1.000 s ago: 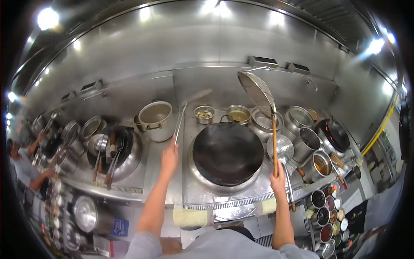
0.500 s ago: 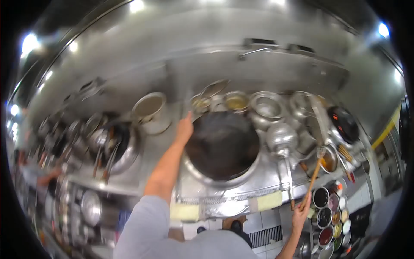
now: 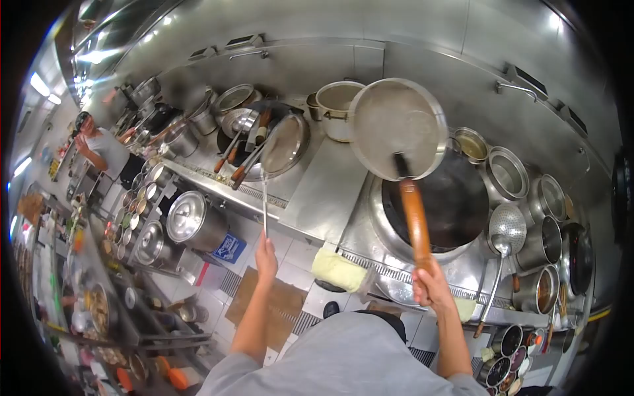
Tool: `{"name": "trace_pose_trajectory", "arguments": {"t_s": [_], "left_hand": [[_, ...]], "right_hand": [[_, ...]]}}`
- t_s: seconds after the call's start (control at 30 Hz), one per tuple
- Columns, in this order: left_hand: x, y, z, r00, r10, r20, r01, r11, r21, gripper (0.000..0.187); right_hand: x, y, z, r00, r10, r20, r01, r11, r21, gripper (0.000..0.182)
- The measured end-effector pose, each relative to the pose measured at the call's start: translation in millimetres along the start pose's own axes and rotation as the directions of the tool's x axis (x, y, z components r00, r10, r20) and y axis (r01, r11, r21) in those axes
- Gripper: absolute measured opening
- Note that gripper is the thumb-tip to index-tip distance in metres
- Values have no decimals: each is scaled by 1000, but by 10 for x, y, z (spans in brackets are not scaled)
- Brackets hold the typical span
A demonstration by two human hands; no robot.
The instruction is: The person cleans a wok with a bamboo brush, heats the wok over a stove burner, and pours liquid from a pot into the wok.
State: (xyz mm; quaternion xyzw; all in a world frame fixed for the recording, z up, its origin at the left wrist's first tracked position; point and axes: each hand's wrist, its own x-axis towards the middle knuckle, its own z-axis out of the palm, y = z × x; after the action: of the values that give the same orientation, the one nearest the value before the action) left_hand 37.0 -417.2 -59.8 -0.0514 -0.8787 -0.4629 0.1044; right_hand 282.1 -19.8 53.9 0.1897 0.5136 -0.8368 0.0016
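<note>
My left hand (image 3: pixel 266 263) is closed around the thin metal handle of a small fine-mesh strainer (image 3: pixel 282 142), which I hold up over the left side of the stove. Lifted above the left edge of a dark wok (image 3: pixel 456 211) is a larger round fine-mesh strainer (image 3: pixel 403 112); my right hand (image 3: pixel 432 285) grips its wooden handle. Part of the wok is hidden behind this strainer. To the wok's right, a perforated ladle (image 3: pixel 507 231) lies with its long handle pointing toward me.
Metal pots (image 3: pixel 507 173) line the back and right of the stove. A white pot (image 3: pixel 339 99) stands behind the large strainer. Folded yellow cloth (image 3: pixel 340 269) lies on the front edge. Sauce containers (image 3: pixel 512 340) stand lower right. Another person (image 3: pixel 109 148) is far left.
The view has swung left. My left hand has left the back of the wok and now holds the small strainer. My right hand has raised the wooden-handled strainer from the right side.
</note>
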Motion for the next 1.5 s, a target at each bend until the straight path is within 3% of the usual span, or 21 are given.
{"name": "trace_pose_trajectory", "arguments": {"t_s": [0.07, 0.17, 0.4, 0.5, 0.57, 0.73, 0.83, 0.87, 0.9, 0.93, 0.97, 1.0, 1.03, 1.13, 1.2, 1.23, 1.27, 1.3, 1.37, 1.43, 1.5], "left_hand": [[-47, 93, -278, 982, -159, -106, 131, 965, -226, 44], [-13, 29, -469, 969, -167, -184, 91, 927, -363, 46], [231, 206, -815, 982, -143, -121, 94, 936, -339, 45], [379, 98, -818, 993, -107, -58, 90, 965, -245, 44], [479, -70, -751, 984, -174, 43, 175, 984, -36, 44], [715, -741, -248, 966, -221, 132, 182, 949, 257, 43], [708, -854, 87, 950, -259, 172, 215, 947, 241, 47], [677, -998, 228, 956, -240, 170, 179, 933, 312, 53], [629, -1211, 369, 972, -180, 153, 132, 951, 279, 59], [562, -1434, 500, 981, -113, 155, 73, 968, 241, 65], [522, -1599, 589, 924, -267, 274, 306, 945, -113, 70], [506, -1809, 667, 809, -374, 453, 555, 740, -381, 75], [453, -2304, 923, 955, -127, 267, 104, 990, 99, 80], [283, -2264, 929, 985, 1, 171, -36, 980, 197, 69], [248, -2218, 859, 975, 23, 221, -60, 985, 160, 66], [223, -2002, 798, 965, -80, 250, 75, 997, 29, 64], [200, -1961, 781, 981, 35, 190, -50, 996, 72, 61], [200, -1853, 728, 975, -38, 218, 3, 987, 158, 59], [147, -1616, 651, 944, 287, 162, -327, 870, 370, 57], [83, -1375, 658, 968, 217, 130, -252, 870, 423, 58], [8, -976, 645, 986, 145, 82, -167, 865, 474, 58]], "right_hand": [[349, 137, 417, 978, 157, 140, -164, 986, 38, 53], [1108, 786, 831, 887, 308, 345, -343, 938, 46, 41], [2197, 2198, 2252, 649, 184, 738, -648, 641, 410, 29], [2414, 2631, 2824, 682, 186, 707, -632, 636, 443, 28], [2456, 2917, 3107, 863, 349, 364, -474, 809, 349, 30], [2682, 3125, 3246, 836, 423, 349, -524, 802, 285, 39], [2914, 3462, 3074, 838, 471, 275, -517, 847, 126, 49], [2903, 3511, 2877, 812, 387, 436, -321, 921, -221, 50], [2889, 3485, 2645, 736, 360, 574, -34, 866, -499, 52], [2626, 3068, 2546, 782, 419, 462, -54, 784, -618, 47], [2433, 2883, 2277, 782, 338, 524, 62, 794, -605, 44], [2199, 2673, 2014, 796, 289, 532, 61, 836, -545, 40], [1970, 2457, 1760, 806, 233, 544, 75, 872, -484, 37], [1289, 2010, 818, 972, 59, 230, 65, 866, -497, 36], [809, 1875, 73, 990, -122, -63, 82, 891, -447, 40], [506, 1668, -252, 937, -310, -163, 123, 727, -676, 38], [202, 1529, -534, 844, -423, -330, 22, 641, -767, 38], [-52, 1469, -901, 754, -497, -430, -29, 628, -778, 38], [-585, 1466, -1577, 483, -622, -616, -204, 604, -770, 39], [-1102, 1539, -2101, 257, -766, -590, -566, 376, -734, 40], [-1457, 1671, -2538, 117, -787, -606, -708, 362, -606, 39]]}}
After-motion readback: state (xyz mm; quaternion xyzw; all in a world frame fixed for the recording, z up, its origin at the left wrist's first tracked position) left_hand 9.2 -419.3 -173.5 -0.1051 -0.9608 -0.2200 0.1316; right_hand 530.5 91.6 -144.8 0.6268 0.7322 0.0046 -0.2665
